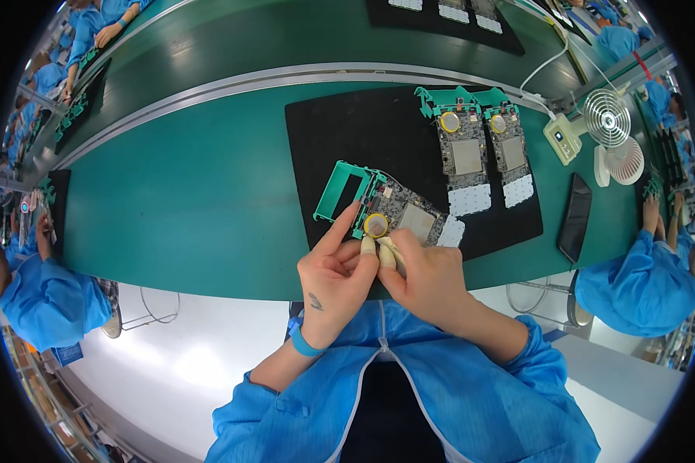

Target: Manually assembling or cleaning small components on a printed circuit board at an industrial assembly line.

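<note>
A circuit board (pixel 398 204) with a round yellow-rimmed part (pixel 376 224), a grey square chip cover and a white end piece is tilted over the black mat. A green plastic frame (pixel 340 189) is joined to its left end. My left hand (pixel 333 282) grips the board's near left corner, index finger stretched along the frame and thumb at the round part. My right hand (pixel 428 274) is closed at the board's near edge, its thumb next to my left thumb. Pale finger cots cover both thumbs. Whatever lies between the right fingertips is hidden.
Two similar boards (pixel 465 158) with green frames lie on the black mat (pixel 324 123) to the right. Beyond them are a black phone (pixel 574 218) and small fans (pixel 607 117). A metal rail (pixel 247 81) borders the green table's far side. Co-workers in blue sit on both sides.
</note>
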The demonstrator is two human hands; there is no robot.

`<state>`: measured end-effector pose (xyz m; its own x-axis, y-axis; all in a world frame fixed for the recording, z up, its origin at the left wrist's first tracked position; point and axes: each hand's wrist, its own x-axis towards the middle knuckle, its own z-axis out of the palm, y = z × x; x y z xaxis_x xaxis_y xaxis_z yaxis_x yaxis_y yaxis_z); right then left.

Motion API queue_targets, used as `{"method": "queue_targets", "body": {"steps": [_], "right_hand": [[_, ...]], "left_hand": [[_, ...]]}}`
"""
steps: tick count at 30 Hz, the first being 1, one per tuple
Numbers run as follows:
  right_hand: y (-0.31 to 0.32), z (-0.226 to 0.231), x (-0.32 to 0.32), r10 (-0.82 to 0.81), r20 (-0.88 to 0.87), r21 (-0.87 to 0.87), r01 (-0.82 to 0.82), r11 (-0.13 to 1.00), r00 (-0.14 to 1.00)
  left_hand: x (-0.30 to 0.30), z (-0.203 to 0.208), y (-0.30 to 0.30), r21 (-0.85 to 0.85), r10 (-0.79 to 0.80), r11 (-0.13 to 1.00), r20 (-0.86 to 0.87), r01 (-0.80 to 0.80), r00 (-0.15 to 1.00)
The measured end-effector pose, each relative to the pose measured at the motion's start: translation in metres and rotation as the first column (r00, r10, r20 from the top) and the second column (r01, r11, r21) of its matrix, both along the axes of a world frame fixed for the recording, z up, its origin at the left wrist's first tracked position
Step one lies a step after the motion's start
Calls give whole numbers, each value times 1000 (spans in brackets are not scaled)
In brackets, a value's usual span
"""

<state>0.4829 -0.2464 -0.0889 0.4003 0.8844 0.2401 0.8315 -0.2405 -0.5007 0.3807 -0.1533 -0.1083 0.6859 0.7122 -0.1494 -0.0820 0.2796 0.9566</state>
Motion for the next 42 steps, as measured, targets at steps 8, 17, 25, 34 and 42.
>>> {"method": "queue_targets", "body": {"steps": [8,17,25,34,42], "right_hand": [[0,-7,-1,-23,35,41,21,999,999],[0,-9,-2,-19,52,29,17,999,998],[4,-1,1,7,94,0,-7,1000,996],[-9,10,22,33,-267,211,25,977,963],[-20,-2,28,58,240,154,-97,983,969]], "left_hand": [[-1,1,1,-8,-25,1000,14,25,1000],[0,-2,2,-6,-22,1000,-6,22,1000],[4,0,5,41,-44,998,-36,46,998],[7,-4,3,-19,-66,998,44,67,997],[12,9,6,-7,-142,990,2,142,990]]}}
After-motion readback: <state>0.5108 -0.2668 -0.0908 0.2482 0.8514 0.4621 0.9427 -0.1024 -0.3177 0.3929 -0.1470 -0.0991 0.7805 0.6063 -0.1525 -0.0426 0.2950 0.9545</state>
